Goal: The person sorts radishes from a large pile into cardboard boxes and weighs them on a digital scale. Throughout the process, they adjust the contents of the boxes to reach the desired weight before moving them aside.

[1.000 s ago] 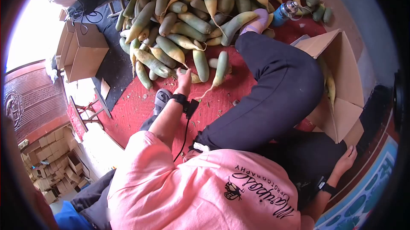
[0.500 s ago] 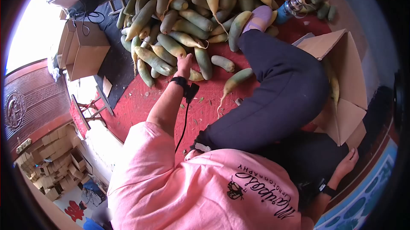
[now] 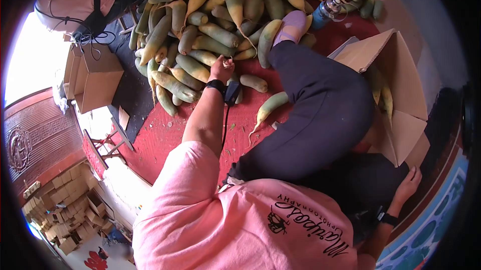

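My left hand (image 3: 222, 69) is at the near edge of a large pile of green radishes (image 3: 173, 85). Its fingers are curled closed; something small and pale shows at them, but I cannot make out what it is. One radish (image 3: 193, 67) lies just left of the hand, and a short one (image 3: 254, 83) to its right. On my right side, my right hand (image 3: 410, 184) lies by my dark-trousered leg and the lower flap of a cardboard box (image 3: 408, 134), fingers stretched out, holding nothing visible. Radishes (image 3: 386, 100) show inside that tilted box.
A single radish (image 3: 270, 110) lies on the red mat (image 3: 165, 134) by my leg. Beyond my foot stands a blue bottle (image 3: 325, 13). An opened cardboard box (image 3: 97, 77) and a small folding stool (image 3: 105, 144) are at the left. Stacked cardboard (image 3: 70, 205) fills the lower left.
My left hand has moved right along the pile's edge, away from the radish tip it was touching, and its fingers have curled upward. The right hand stays in place. The view has shifted slightly.
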{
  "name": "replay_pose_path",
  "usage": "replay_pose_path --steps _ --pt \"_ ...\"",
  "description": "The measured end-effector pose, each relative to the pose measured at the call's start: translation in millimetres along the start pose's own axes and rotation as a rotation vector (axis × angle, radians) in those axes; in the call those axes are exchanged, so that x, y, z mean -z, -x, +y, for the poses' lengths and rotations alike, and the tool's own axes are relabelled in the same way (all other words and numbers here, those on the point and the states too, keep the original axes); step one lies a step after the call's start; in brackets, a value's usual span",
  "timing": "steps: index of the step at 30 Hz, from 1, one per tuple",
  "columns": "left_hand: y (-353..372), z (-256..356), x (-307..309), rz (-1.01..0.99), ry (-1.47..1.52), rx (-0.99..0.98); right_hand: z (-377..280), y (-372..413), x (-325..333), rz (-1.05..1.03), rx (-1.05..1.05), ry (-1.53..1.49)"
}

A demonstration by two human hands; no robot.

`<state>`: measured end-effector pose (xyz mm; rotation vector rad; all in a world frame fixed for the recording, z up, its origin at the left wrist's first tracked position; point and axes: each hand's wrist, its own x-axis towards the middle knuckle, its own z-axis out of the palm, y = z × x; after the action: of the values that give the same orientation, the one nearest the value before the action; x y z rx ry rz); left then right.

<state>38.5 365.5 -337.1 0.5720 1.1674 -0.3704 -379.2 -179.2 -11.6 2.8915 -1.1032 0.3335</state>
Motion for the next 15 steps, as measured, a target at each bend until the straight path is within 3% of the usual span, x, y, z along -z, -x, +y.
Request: replay_pose_path --steps 4,6,8,10,15 --pt "6.1 3.1 16.6 -0.056 -0.101 -0.060 5.8 2.1 -2.1 0.013 0.015 -0.005" --pt "38.4 7.0 22.3 -0.077 -0.362 -0.102 8.3 1.3 -4.3 0.015 0.017 -0.023" --pt "57.4 21.3 38.6 -0.226 -0.431 -0.106 9.0 1.1 -5.4 0.016 0.017 -0.039" --pt "114.5 35.2 40.3 -0.338 -0.538 -0.206 6.4 -0.1 -5.3 0.027 -0.011 -0.006" --pt "230.6 53.7 14.0 -0.242 -0.744 -0.482 -19.3 -0.6 2.5 0.077 -0.033 -0.072"
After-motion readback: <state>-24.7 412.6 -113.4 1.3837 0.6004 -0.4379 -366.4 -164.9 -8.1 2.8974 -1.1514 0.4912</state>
